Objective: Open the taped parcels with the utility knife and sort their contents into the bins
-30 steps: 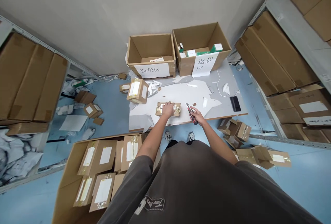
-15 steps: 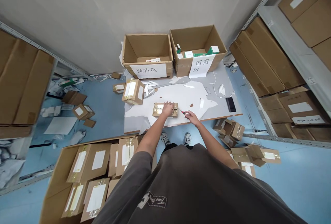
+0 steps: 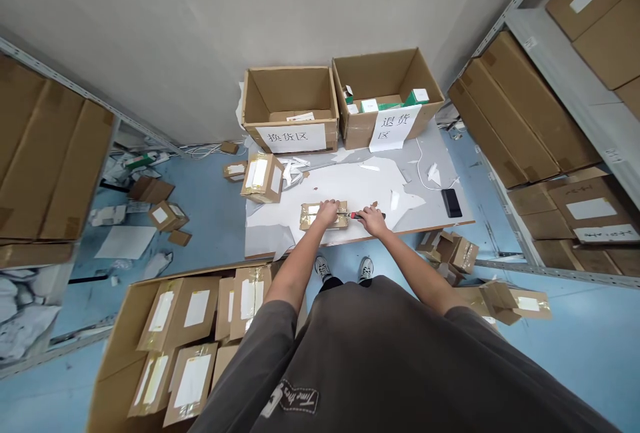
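A small taped cardboard box lies flat near the table's front edge. Across its top right part, my left hand grips it with the fingers curled over the far side. My right hand is wrapped round a red and black utility knife. The knife's tip points left and meets the box's right end. How deep the blade sits cannot be made out.
Two big open cartons with paper signs, a left one and a right one, stand at the back. A taller box is at left, a phone at right. Paper scraps litter the table; a large carton of parcels stands lower left.
My right hand has moved the utility knife to the box's right end, and its grip has turned more palm-down. My left hand stays on the box. The view has shifted slightly.
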Action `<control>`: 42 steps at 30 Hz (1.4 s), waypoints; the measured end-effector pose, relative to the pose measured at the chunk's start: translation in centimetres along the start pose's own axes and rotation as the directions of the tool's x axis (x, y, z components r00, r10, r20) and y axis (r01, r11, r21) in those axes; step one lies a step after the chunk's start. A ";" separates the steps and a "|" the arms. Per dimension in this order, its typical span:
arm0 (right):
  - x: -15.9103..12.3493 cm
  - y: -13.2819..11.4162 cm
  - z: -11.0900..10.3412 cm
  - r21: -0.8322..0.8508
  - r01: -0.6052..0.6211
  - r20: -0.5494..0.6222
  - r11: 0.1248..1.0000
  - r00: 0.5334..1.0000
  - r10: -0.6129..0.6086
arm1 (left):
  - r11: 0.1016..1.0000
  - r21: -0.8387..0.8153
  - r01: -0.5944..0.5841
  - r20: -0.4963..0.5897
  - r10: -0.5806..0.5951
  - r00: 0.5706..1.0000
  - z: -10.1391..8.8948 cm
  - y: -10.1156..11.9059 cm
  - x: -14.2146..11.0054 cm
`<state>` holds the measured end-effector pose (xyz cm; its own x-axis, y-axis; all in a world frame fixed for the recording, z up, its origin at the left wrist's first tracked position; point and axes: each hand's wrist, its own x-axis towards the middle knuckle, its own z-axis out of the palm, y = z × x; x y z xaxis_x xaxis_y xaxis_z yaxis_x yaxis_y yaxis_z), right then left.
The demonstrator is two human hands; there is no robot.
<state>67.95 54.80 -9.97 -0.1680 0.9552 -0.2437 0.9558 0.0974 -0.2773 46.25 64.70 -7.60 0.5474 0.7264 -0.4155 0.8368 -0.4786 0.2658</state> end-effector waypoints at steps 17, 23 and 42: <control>1.8 3.2 -0.9 0.129 0.044 -0.052 0.991 0.998 -0.037 | 1.000 -0.024 -0.012 -0.024 0.011 1.000 1.0 0.0 -0.8; 0.0 4.8 -1.8 0.224 0.029 -0.089 0.974 0.996 -0.009 | 0.998 -0.030 -0.050 0.034 0.051 0.998 0.3 -2.1 -2.0; -0.1 -3.4 -5.8 0.980 0.042 0.029 -0.196 0.938 0.344 | 0.991 0.071 0.112 0.040 -0.115 0.993 0.3 -1.9 -3.8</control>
<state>66.14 55.99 -3.64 0.1646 0.9217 -0.3512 -0.4310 -0.2530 -0.8662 42.55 62.75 -6.79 0.4465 0.7566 -0.4777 0.8905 -0.4279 0.1545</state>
